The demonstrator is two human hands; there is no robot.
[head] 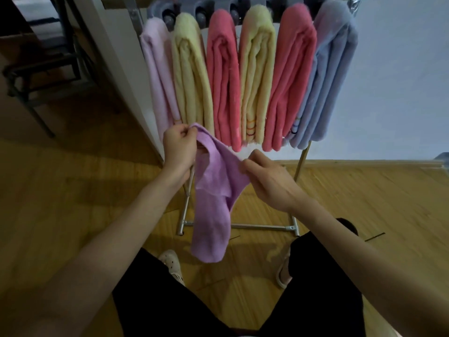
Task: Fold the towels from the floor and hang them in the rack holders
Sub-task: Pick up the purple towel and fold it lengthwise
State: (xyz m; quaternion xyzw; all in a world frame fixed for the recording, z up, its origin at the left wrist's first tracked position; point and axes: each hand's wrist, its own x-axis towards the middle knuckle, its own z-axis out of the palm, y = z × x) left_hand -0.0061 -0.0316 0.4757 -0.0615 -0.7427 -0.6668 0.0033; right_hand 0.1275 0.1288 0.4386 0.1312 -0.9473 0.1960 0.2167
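The purple towel [213,203] hangs between our hands in front of the rack [262,226]. Our left hand [178,148] pinches its upper corner with curled fingers, and our right hand [266,177] pinches the edge lower down; the rest droops toward the wooden floor [73,203]. Behind it we see 6 folded towels hanging side by side: pale pink [158,76], yellow [190,76], pink [224,81], yellow [257,76], pink [290,79] and blue [329,76].

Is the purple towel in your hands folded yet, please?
Not neatly: purple towel hangs bunched and twisted, pinched by left hand and right hand.
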